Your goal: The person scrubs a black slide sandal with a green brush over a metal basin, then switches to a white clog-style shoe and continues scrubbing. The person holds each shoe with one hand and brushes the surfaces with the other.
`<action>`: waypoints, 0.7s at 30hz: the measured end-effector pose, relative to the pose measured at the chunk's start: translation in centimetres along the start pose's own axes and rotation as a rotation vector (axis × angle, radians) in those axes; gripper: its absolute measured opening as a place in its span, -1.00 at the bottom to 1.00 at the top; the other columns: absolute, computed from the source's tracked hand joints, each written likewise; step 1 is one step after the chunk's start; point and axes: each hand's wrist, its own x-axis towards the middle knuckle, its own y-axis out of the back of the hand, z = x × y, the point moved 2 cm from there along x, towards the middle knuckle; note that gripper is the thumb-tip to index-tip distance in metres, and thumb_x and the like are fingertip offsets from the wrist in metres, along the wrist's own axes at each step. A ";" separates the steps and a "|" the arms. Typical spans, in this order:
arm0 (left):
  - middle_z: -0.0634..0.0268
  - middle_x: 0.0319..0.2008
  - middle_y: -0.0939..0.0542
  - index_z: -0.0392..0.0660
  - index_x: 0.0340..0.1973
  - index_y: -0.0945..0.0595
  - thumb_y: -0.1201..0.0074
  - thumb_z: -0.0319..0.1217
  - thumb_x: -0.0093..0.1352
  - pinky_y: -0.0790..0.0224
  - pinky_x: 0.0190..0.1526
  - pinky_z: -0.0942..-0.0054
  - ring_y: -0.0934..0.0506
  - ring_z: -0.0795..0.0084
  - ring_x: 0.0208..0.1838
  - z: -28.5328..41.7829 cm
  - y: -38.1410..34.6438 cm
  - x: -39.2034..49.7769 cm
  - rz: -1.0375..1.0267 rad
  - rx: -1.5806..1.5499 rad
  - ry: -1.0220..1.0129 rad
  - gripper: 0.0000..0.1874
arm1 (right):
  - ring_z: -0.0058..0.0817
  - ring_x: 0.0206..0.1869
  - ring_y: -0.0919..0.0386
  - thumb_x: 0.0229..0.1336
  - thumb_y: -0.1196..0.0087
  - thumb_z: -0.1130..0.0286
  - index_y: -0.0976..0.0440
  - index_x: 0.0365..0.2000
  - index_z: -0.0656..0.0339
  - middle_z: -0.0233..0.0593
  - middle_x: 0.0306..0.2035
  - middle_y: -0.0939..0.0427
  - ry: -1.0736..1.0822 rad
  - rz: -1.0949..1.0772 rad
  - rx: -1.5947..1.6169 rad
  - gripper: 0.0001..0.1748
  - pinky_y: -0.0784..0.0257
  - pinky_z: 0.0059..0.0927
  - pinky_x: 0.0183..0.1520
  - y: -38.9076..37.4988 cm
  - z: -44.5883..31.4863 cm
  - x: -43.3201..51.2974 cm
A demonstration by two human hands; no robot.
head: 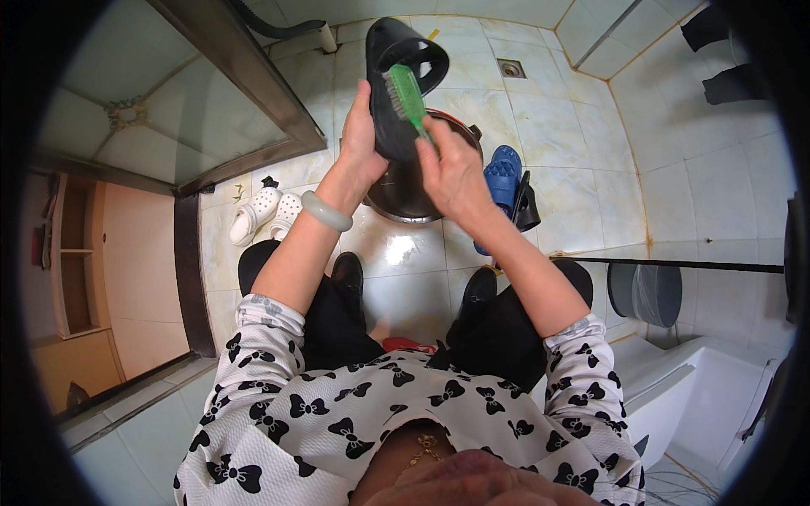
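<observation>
My left hand (pixel 362 142) holds a black slide sandal (pixel 389 126) by its side and near end, with the open strap towards the far side. In my right hand (pixel 450 167) is the handle of a green scrub brush (pixel 407 92). The brush's pale bristles face the sandal's footbed, beside the strap; whether they touch it is hard to tell. Below both hands a round dark basin (pixel 405 190) with a shiny rim stands on the tiled floor. The sandal and my hands hide part of it, and its contents cannot be made out.
White clogs (pixel 255 215) lie left of the basin. Right of it are blue slippers (pixel 504 180) and another black slipper (pixel 527 209). A floor drain (pixel 511 68) is at the far side. A framed glass door (pixel 221 107) stands at left, a grey bin (pixel 645 294) at right.
</observation>
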 end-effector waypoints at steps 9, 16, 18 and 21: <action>0.26 -0.42 -0.60 -0.18 -0.16 -0.57 0.16 0.12 0.47 -0.50 -0.55 0.42 -0.56 0.46 -0.50 -4.2 -1.7 -2.6 -0.071 0.315 0.058 -0.43 | -0.35 -0.53 -0.52 0.26 -0.02 0.31 -0.46 -0.14 0.23 -0.05 -0.59 -0.51 -0.347 0.290 0.084 -0.75 -0.38 -0.31 -0.41 1.7 3.7 3.7; 0.26 -0.25 -0.62 -0.10 -0.07 -0.55 0.18 0.11 0.47 -0.46 -0.06 0.36 -0.59 0.42 -0.17 -1.1 0.3 -0.5 0.155 0.131 -0.041 -0.47 | 0.18 -0.24 -0.52 0.21 -0.01 0.43 -0.41 -0.06 0.28 0.21 -0.34 -0.55 -0.124 -0.032 0.140 -0.71 -0.42 0.02 -0.20 -0.8 -0.4 0.1; 0.23 -0.32 -0.62 -0.15 -0.08 -0.55 0.18 0.14 0.46 -0.55 -0.31 0.31 -0.60 0.39 -0.33 -2.2 -0.2 -1.1 0.048 0.178 0.035 -0.43 | 0.18 -0.29 -0.54 0.24 0.01 0.41 -0.43 -0.10 0.30 0.21 -0.39 -0.56 -0.148 0.113 0.137 -0.74 -0.43 0.01 -0.24 0.2 0.4 1.2; 0.23 -0.39 -0.61 -0.17 -0.10 -0.53 0.17 0.16 0.45 -0.55 -0.56 0.32 -0.60 0.38 -0.46 -3.6 -0.8 -2.2 -0.020 0.281 0.119 -0.40 | 0.20 -0.32 -0.56 0.26 0.00 0.39 -0.44 -0.14 0.31 0.19 -0.42 -0.58 -0.332 0.134 0.135 -0.77 -0.46 -0.05 -0.29 1.6 2.2 2.8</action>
